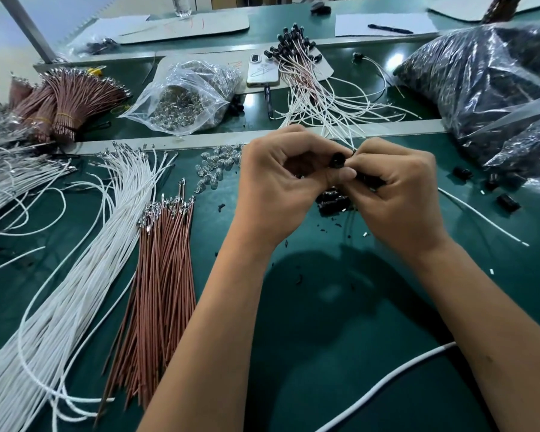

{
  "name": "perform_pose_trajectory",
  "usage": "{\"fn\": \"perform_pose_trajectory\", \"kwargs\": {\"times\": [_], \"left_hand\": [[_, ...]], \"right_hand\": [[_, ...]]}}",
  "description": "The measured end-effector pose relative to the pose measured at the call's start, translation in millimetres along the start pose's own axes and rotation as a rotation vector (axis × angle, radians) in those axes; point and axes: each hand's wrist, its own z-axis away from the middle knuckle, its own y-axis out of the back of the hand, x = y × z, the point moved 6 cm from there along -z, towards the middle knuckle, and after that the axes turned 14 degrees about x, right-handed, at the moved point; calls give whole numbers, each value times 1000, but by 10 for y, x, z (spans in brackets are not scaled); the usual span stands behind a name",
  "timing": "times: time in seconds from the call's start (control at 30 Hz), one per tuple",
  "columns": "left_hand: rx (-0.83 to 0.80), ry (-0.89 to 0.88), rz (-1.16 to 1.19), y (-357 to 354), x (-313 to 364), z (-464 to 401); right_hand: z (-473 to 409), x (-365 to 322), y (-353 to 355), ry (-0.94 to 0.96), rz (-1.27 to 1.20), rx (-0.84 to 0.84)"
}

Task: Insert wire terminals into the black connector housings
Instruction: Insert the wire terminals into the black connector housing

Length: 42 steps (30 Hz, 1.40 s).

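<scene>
My left hand (281, 179) and my right hand (399, 188) meet above the green table, fingertips pinched together on a small black connector housing (336, 159). A thin wire end shows at my right fingertips; its terminal is hidden. A small heap of black housings (332, 201) lies on the table just under my hands. Left of my arms lie a fan of brown wires (159, 275) with metal terminals and a long bundle of white wires (85, 269).
Finished black housings with white and brown leads (309, 79) are piled behind, beside a phone (261, 71). A clear bag of metal parts (187, 95), small glass bulbs (217, 165), a big bag of black housings (493, 88), tied brown wire bundles (63, 101) and a white cable (384, 385) surround me.
</scene>
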Motion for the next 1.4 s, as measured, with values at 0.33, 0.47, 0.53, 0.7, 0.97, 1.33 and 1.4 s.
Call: {"fn": "perform_pose_trajectory", "kwargs": {"times": [0.33, 0.47, 0.53, 0.7, 0.97, 1.33, 1.4], "left_hand": [[40, 26, -260, 113, -151, 16], [35, 47, -269, 73, -187, 17], [29, 73, -249, 67, -216, 31], [47, 156, -193, 54, -288, 81], [-27, 198, -234, 22, -353, 79], [-111, 172, -217, -66, -348, 88], [-108, 171, -208, -66, -362, 89]], "right_hand": [[-44, 15, 0, -150, -202, -45], [-21, 62, -55, -174, -209, -36], [2, 100, -79, -217, -255, -23], [44, 171, -132, -342, -313, -46], [53, 168, -133, -291, -218, -114], [56, 127, -111, -236, -125, -68], [53, 133, -104, -232, -126, -57]]}}
